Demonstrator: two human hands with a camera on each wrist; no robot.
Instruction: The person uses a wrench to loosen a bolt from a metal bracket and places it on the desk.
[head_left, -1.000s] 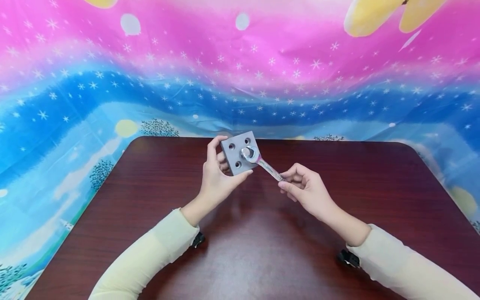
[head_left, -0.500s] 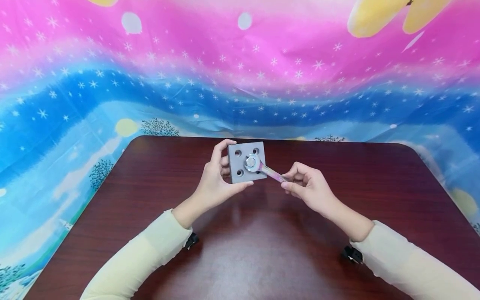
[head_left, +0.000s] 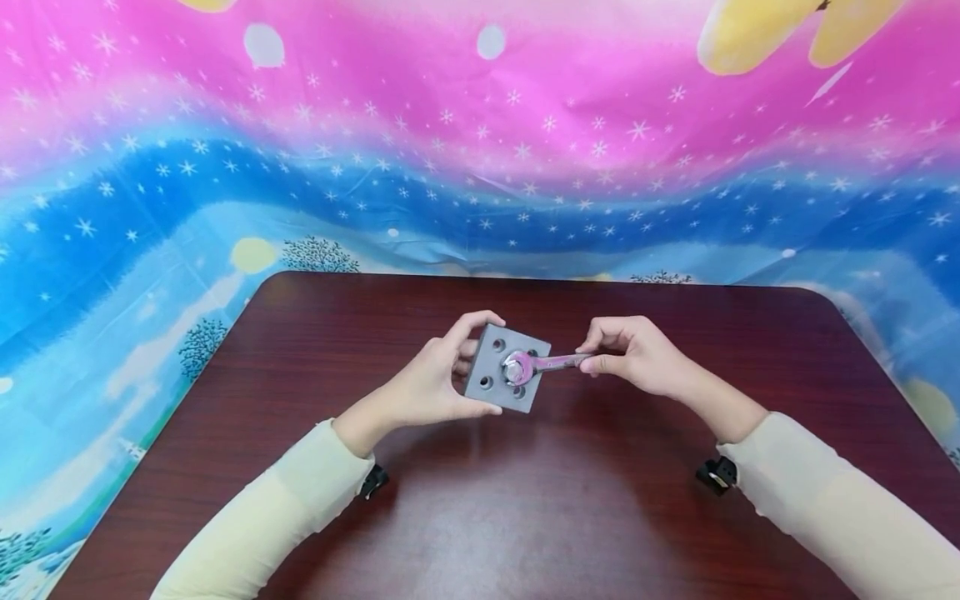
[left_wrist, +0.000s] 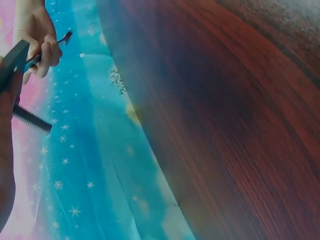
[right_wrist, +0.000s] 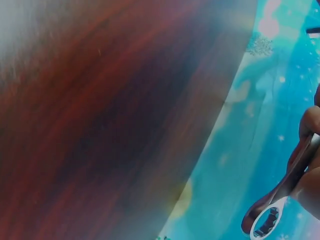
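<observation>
My left hand (head_left: 420, 389) grips a grey square metal plate (head_left: 491, 364) by its edges, the thumb along the lower edge. Holes sit near the plate's corners, and a bolt head (head_left: 513, 372) stands at its middle. Behind the plate, the bolt's threaded shank (left_wrist: 31, 119) sticks out in the left wrist view. A combination wrench (head_left: 557, 363) has its open end around the bolt head. My right hand (head_left: 647, 357) pinches the wrench near its other end. The wrench's ring end (right_wrist: 254, 218) shows beyond the fingers in the right wrist view.
Both hands are above a dark red-brown wooden table (head_left: 480, 517) with rounded far corners. A pink and blue patterned cloth (head_left: 450, 150) hangs behind and beside it. Black wrist devices (head_left: 717, 474) sit under the light sleeve cuffs.
The plate has come nearer and to the right, and it has turned in my left hand's grip. The wrench handle has swung from sloping down to the right to nearly level.
</observation>
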